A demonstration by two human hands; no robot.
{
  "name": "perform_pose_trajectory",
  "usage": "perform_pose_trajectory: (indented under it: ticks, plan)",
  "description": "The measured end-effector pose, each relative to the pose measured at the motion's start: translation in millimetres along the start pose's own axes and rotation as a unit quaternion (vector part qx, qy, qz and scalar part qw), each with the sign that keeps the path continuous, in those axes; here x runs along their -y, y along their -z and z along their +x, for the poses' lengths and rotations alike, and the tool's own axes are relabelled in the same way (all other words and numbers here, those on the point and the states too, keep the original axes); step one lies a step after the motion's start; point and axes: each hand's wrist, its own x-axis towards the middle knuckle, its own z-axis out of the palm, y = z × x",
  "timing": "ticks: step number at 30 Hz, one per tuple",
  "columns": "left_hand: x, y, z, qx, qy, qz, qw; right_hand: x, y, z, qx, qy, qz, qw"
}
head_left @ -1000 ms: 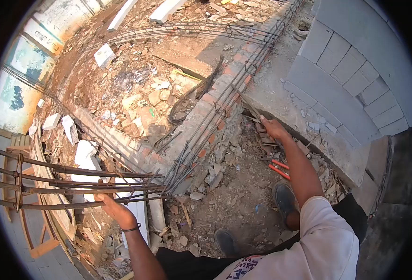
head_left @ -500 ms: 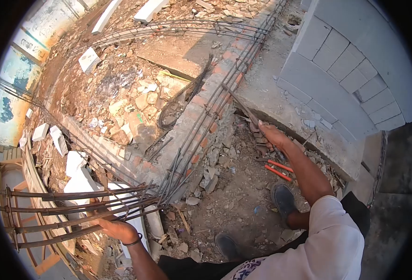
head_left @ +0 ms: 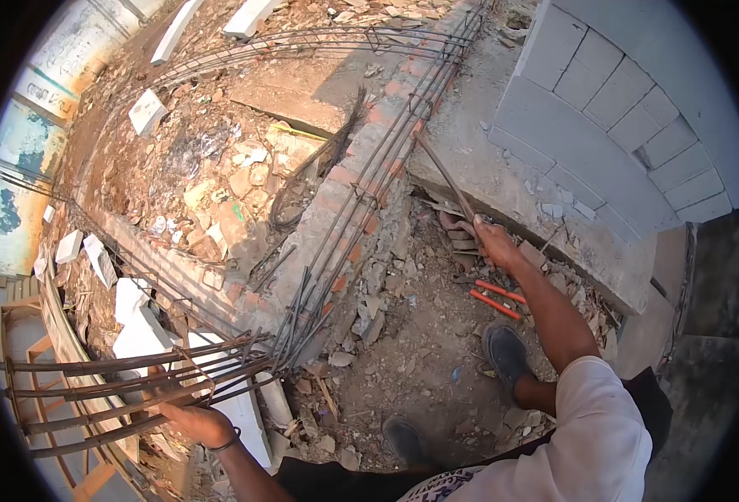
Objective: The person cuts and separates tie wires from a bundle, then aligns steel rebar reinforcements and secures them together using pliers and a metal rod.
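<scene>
My left hand (head_left: 192,418) is closed around the lower bars of a rebar cage (head_left: 118,410), its fingers reaching up between the rods. The cage's bars run right to the wall corner. A long thin metal rod (head_left: 446,176) is held near its lower end in my right hand (head_left: 497,243). The rod's far tip lies at the right edge of the long rebar (head_left: 368,192) on the brick footing; whether they touch I cannot tell. Below that hand, a tool with orange handles (head_left: 497,304) rests on the ground.
A concrete ledge (head_left: 545,209) and grey block wall (head_left: 629,109) stand on the right. Rubble and dirt surround my shoes (head_left: 510,360). Coiled wire (head_left: 336,151) lies beside the brick footing (head_left: 311,226). White blocks (head_left: 139,330) sit at the left.
The rod's tip has moved right, from across the rebar to its edge. My left hand still grips the cage. The whole view has shifted slightly.
</scene>
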Motion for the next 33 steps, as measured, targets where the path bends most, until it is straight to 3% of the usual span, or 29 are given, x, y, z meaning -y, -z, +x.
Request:
perform_pose_trajectory:
  ticks: [2,7,12,15,19,21,25,27,31,33]
  plan:
    - [-21.2,2.0,-0.7,0.003,0.029,-0.006,1.0,-2.2,-4.1,-12.3,0.008,0.008,0.03,0.999]
    - [-22.7,-0.2,5.3,0.012,0.098,-0.17,0.981,-15.0,-12.7,4.8,0.032,0.028,0.085,0.996]
    - [-10.1,-0.8,3.6,0.025,0.046,-0.14,0.989,-17.4,-23.1,8.4,-0.005,0.008,0.103,0.995]
    - [-14.8,1.0,6.6,0.03,0.124,-0.223,0.966,-19.5,-1.7,20.3,0.029,-0.001,0.051,0.998]
    - [-10.3,0.7,8.5,0.018,0.152,-0.305,0.94,8.7,29.1,3.0,0.033,0.018,-0.01,0.999]
    - [-18.6,1.2,6.5,0.018,0.144,-0.282,0.948,15.8,26.4,-6.6,0.065,-0.05,0.044,0.996]
    - [-10.1,-2.0,6.8,-0.01,0.159,-0.266,0.951,-4.8,20.8,-7.5,0.08,-0.02,0.119,0.989]
    - [-15.8,-1.7,6.5,-0.016,0.166,-0.281,0.945,-18.3,33.9,-10.9,0.175,-0.032,0.12,0.977]
    - [-18.0,0.0,4.3,0.004,0.14,-0.23,0.963,-26.0,36.2,-19.4,0.2,-0.054,0.197,0.958]
    - [2.2,-2.7,2.3,0.015,0.129,-0.291,0.948,-26.4,36.6,-21.3,0.238,-0.061,0.261,0.933]
